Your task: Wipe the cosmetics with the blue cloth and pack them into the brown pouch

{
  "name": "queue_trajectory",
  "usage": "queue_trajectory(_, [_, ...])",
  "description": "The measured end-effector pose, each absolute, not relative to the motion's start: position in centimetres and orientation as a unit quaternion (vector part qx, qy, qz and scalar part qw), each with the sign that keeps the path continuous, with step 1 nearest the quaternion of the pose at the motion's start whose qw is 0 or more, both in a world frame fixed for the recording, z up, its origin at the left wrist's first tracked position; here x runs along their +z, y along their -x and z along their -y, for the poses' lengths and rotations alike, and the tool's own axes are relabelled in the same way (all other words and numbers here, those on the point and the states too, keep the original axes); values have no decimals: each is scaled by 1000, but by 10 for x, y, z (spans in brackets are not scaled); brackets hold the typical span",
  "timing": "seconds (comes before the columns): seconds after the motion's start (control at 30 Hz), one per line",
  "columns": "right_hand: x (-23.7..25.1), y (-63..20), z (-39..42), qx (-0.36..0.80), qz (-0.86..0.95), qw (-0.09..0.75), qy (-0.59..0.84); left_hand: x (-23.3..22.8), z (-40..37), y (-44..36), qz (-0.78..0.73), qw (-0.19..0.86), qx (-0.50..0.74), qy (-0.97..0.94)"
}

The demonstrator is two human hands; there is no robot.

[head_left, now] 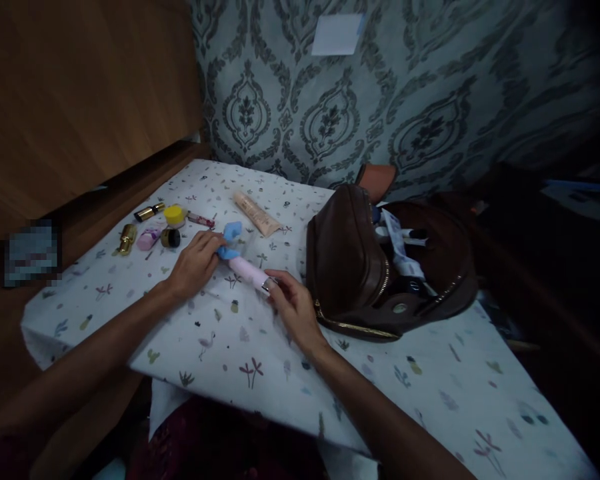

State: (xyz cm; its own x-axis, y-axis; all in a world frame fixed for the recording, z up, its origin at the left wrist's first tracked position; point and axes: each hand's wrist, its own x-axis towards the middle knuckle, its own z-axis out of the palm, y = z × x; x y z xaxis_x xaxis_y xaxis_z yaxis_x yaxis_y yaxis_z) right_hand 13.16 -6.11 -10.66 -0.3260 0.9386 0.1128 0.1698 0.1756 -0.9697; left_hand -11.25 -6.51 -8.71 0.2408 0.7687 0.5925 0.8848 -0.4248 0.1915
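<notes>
A pale pink cylindrical bottle [247,272] with a silvery band near one end is held just above the table between my two hands. My right hand [295,303] grips its near right end, thumb and fingers closed around the silvery part. At the other end, my left hand [197,262] pinches a piece of light blue cloth [229,252] against the bottle. Part of the cloth is hidden under those fingers. Just beyond lies a beige squeeze tube [257,214], flat on the table.
Left of my hands are a yellow-lidded jar [175,215], a gold bottle [127,240], a pink-purple bottle [151,236], a dark-lidded jar [171,238] and a lipstick [149,212]. An open brown bag [340,250] stands at right on the patterned tablecloth [220,347].
</notes>
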Motion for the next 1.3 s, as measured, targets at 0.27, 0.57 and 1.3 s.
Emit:
queue_trajectory(0.27, [-103,-132,59,597,531,422,428,-105,88,60,324,81,-305,892])
queue_trajectory(0.57, [-95,-134,60,758,340,416,371,-98,66,100,528,58,-313,788])
queue_trajectory(1.3, [-102,-134,61,512,651,457,324,-74,64,40,379,-604,-617,334])
